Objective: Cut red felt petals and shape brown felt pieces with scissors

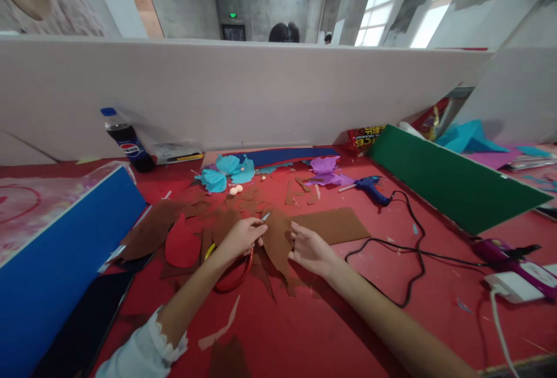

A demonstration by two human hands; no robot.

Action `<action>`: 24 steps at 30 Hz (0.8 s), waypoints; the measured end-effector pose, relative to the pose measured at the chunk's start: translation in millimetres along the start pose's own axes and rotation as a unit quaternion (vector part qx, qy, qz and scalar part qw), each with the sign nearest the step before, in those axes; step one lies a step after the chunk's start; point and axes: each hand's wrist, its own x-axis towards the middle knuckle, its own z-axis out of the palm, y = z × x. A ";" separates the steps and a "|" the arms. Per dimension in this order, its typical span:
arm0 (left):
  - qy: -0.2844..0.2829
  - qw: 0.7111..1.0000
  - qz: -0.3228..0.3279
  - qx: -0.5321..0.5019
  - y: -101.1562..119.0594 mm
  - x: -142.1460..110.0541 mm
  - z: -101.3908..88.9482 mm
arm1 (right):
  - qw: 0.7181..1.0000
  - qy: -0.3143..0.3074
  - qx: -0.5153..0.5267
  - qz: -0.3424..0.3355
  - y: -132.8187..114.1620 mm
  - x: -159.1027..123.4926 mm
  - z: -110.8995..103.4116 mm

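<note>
My left hand (246, 236) is closed round a pair of scissors (235, 282) near the middle of the table. Their red and yellow handles show below the hand, and a silvery tip pokes out past the fingertips. A curved brown sheet piece (277, 242), like felt or foam, hangs between my hands. My right hand (311, 250) pinches its right edge, with the thumb partly hidden. Behind that hand lies a longer brown strip (333, 224). Brown offcuts (248, 197) and a red rounded piece (183, 242) lie to the left.
Blue petal shapes (226, 172), purple ones (324, 170) and a blue glue gun (372, 188) lie at the back. Its black cord loops right towards a purple power strip (517, 259). A cola bottle (128, 140), a blue board (73, 268) and a green board (452, 184) stand around.
</note>
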 end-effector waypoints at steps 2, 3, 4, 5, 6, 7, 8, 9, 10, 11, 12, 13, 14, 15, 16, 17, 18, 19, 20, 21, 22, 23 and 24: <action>-0.021 0.999 -0.001 -0.034 0.2 -1.9 0.0 | 1.000 -0.015 0.015 0.002 -2.3 0.3 0.1; -0.032 0.998 0.000 -0.050 0.1 -2.7 -0.1 | 1.000 -0.023 0.018 0.001 -3.3 0.5 0.1; -0.043 0.997 0.001 -0.064 0.0 -3.4 -0.3 | 0.999 -0.028 0.019 -0.001 -4.0 0.6 0.0; -0.051 0.996 0.001 -0.075 0.0 -4.0 -0.4 | 0.999 -0.029 0.017 -0.004 -4.5 0.8 -0.2; -0.058 0.995 0.000 -0.082 0.1 -4.6 -0.5 | 1.000 -0.028 0.012 -0.005 -4.8 1.0 -0.4; -0.062 0.994 0.000 -0.086 0.5 -5.1 -0.5 | 1.000 -0.024 0.007 -0.007 -4.8 1.1 -0.5; -0.064 0.994 -0.001 -0.087 0.9 -5.6 -0.4 | 1.000 -0.020 0.002 -0.009 -4.7 1.2 -0.5; -0.066 0.994 -0.003 -0.087 1.4 -5.9 -0.2 | 1.000 -0.017 -0.002 -0.010 -4.4 1.3 -0.3; -0.067 0.994 -0.005 -0.087 1.8 -6.1 0.0 | 1.000 -0.014 -0.004 -0.011 -4.1 1.1 0.1; -0.067 0.994 -0.007 -0.086 2.0 -6.3 0.2 | 1.000 -0.014 -0.004 -0.013 -3.9 0.9 0.7; -0.066 0.994 -0.008 -0.087 2.0 -6.4 0.5 | 1.000 -0.014 -0.004 -0.016 -3.6 0.4 1.3; -0.064 0.994 -0.009 -0.088 1.7 -6.4 0.7 | 1.000 -0.016 -0.003 -0.021 -3.4 -0.1 1.9; -0.061 0.994 -0.008 -0.090 1.3 -6.3 0.9 | 0.999 -0.019 -0.004 -0.026 -3.3 -0.8 2.5; -0.058 0.994 -0.007 -0.091 0.7 -6.2 1.2 | 0.999 -0.021 -0.005 -0.031 -3.1 -1.5 3.0; -0.055 0.994 -0.005 -0.092 0.2 -6.1 1.4 | 0.999 -0.022 -0.006 -0.035 -3.0 -2.3 3.5; -0.052 0.994 -0.003 -0.091 -0.2 -6.1 1.8 | 0.999 -0.022 -0.006 -0.037 -2.8 -2.9 3.9; -0.049 0.995 -0.001 -0.090 -0.3 -6.1 2.1 | 0.999 -0.021 -0.005 -0.039 -2.6 -3.5 4.3; -0.047 0.995 0.000 -0.088 -0.1 -6.3 2.5 | 0.999 -0.019 -0.004 -0.040 -2.4 -3.9 4.7; -0.046 0.995 0.001 -0.083 0.4 -6.5 3.0 | 0.999 -0.017 -0.004 -0.041 -2.0 -4.2 5.2; -0.043 0.996 0.001 -0.078 1.2 -6.9 3.5 | 0.999 -0.017 -0.005 -0.041 -1.6 -4.3 5.6; -0.039 0.996 0.000 -0.074 2.1 -7.4 4.0 | 0.999 -0.018 -0.010 -0.044 -1.2 -4.2 6.0; -0.034 0.997 -0.001 -0.071 3.0 -7.9 4.5 | 0.999 -0.016 -0.016 -0.045 -0.7 -4.0 6.3; -0.030 0.997 -0.002 -0.070 3.8 -8.4 5.0 | 0.999 -0.013 -0.023 -0.047 -0.2 -3.6 6.5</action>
